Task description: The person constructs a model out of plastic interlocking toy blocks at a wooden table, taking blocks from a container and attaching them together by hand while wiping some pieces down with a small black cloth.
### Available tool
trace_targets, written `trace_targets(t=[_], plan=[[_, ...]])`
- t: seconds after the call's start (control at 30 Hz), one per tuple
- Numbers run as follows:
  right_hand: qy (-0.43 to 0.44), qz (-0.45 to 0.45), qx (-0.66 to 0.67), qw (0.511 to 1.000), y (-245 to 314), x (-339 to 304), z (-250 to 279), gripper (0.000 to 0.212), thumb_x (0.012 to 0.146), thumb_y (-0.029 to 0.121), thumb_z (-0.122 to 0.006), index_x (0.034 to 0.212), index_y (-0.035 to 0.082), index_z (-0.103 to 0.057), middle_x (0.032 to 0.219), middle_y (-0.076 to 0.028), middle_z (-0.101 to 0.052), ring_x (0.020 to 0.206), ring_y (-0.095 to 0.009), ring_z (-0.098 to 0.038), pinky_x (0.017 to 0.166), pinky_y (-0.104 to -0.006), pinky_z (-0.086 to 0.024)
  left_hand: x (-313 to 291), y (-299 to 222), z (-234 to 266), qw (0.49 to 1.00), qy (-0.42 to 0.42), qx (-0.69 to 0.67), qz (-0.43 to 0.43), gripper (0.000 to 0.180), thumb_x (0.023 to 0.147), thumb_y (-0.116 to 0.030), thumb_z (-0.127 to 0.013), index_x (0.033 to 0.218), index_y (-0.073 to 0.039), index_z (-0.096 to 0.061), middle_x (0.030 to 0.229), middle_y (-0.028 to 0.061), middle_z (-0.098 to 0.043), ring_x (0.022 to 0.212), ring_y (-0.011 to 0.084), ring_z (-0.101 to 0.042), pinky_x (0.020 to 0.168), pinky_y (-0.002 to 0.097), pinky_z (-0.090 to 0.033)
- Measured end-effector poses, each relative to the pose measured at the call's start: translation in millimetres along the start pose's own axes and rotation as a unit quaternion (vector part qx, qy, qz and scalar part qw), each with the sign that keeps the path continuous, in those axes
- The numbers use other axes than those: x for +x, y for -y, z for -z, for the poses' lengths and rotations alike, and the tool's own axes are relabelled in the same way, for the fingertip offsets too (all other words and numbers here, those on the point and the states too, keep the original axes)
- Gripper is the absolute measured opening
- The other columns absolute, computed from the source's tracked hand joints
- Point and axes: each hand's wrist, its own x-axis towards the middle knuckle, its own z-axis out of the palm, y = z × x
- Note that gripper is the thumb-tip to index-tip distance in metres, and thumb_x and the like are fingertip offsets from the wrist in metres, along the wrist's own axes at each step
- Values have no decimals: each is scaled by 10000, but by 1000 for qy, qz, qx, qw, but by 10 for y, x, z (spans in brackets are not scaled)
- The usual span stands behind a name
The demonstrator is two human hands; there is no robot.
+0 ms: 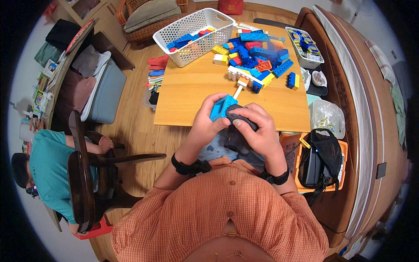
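Note:
My left hand (pixel 206 118) is closed around a light blue toy building block (pixel 221 106) with an open, frame-like side. Against the block's right side, my right hand (pixel 261 130) presses a dark grey cloth (pixel 237 140), whose loose end hangs down over my lap. Both hands are at the near edge of the wooden table (pixel 187 94). Just beyond them lies a white toy piece with a thin rod (pixel 238 91). Further back spreads a heap of blue, red, yellow and white building blocks (pixel 257 52).
A white perforated basket (pixel 192 26) holding several blocks stands at the table's far left. Right of the table are a basket of small packets (pixel 305 46), a clear plastic bag (pixel 327 118) and an orange crate (pixel 299 174). Someone in a teal shirt (pixel 54 161) sits at left beside a dark wooden chair (pixel 80 174).

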Motion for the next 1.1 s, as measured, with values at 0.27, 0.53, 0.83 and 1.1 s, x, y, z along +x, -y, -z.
trace_targets(t=[0.27, 0.53, 0.83, 1.1], plan=[[-25, 10, -30, 999, -61, -7, -54, 232, 824, 84, -723, 1055, 67, -734, 877, -116, -629, 794, -261, -629, 712, -333, -508, 68, 142, -106, 976, -69, -182, 95, 613, 1075, -469, -324, 1449, 15, -376, 1350, 119, -521, 1224, 210, -530, 1065, 362, -421], [-56, 18, -76, 995, -81, -21, -144, 277, 800, 121, -741, 1077, 124, -754, 936, -111, -641, 821, -262, -652, 709, -338, -532, 99, 61, -198, 969, -80, -215, 96, 522, 1089, -374, -355, 1463, -10, -351, 1344, 129, -528, 1216, 220, -539, 1061, 371, -426], [14, 15, -101, 995, -155, -62, -172, 270, 795, 137, -738, 1061, 178, -762, 959, -80, -647, 840, -268, -663, 732, -351, -549, 189, 81, -98, 943, -131, -290, 97, 542, 1067, -439, -390, 1378, 3, -432, 1172, 161, -614, 1042, 250, -630, 935, 392, -518], [-11, -2, -58, 998, -184, -55, -144, 232, 794, 101, -738, 1023, 130, -762, 952, -100, -647, 829, -258, -652, 721, -334, -532, 196, -17, -46, 912, -112, -368, 142, 779, 1021, -638, -274, 1323, 47, -490, 1126, 190, -662, 1037, 280, -642, 926, 421, -517]])
